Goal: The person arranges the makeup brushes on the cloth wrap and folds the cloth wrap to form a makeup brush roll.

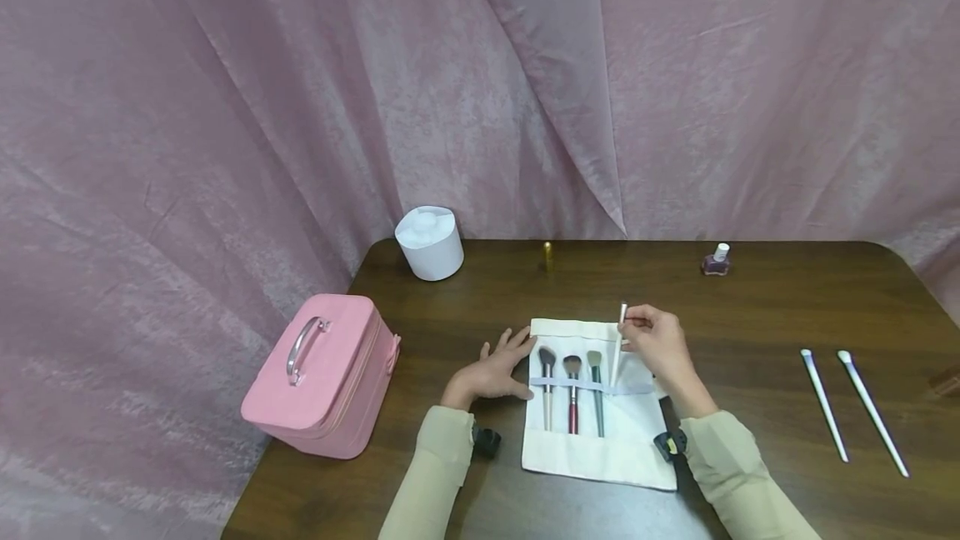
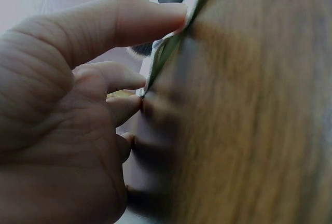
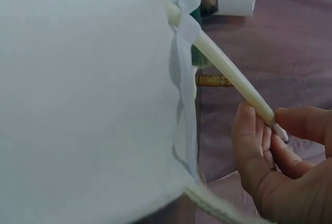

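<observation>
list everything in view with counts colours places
table: one, brown, underneath
curtain: one, pink, behind table
case: one, pink, left side
container: one, white, back left
tube: one, gold, back edge
polish bottle: one, purple, white cap, back right
cloth: one, white, front centre
strap: one, lilac, across cloth
strapped brushes: three, handles pale, red, green, on cloth
held brush: one, white, under strap
loose brushes: two, white, right side
unclear item: one, brown, right edge
wrist devices: two, black, wrists
sleeves: two, beige, arms
left hand: one, bare, cloth's left edge
right hand: one, bare, pinching held brush
</observation>
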